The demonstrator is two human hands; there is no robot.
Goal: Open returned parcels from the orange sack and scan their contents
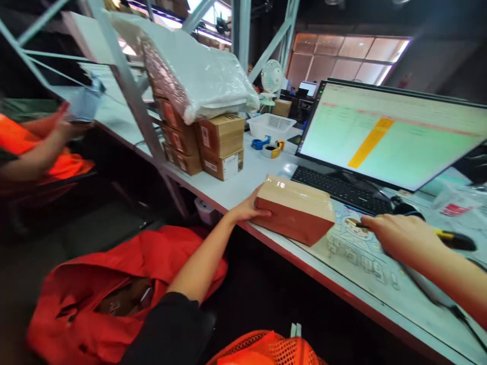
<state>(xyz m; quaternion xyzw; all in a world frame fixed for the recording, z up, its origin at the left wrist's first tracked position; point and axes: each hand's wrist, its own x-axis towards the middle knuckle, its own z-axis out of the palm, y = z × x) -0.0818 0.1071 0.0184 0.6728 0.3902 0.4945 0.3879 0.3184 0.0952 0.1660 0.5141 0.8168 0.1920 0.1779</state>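
A small brown cardboard box (294,215) rests on the desk near its front edge, with shiny clear tape over its top. My left hand (249,207) grips the box at its left end, thumb along the near side. To the right of the box, my right hand (391,233) is closed around a utility knife (454,240). The knife's yellow and black handle sticks out behind the hand, and its tip points toward the box without touching it. Beneath the right hand lies a printed desk mat (353,256) with a cartoon figure.
Behind the box stand a keyboard (335,187) and a large monitor (388,137). Stacked cartons (220,137) under bubble wrap (198,71), tape dispensers (271,149) and a white basket (270,124) are further left. A red bag (152,263) hangs below the desk. Another person's hands (63,129) work at far left.
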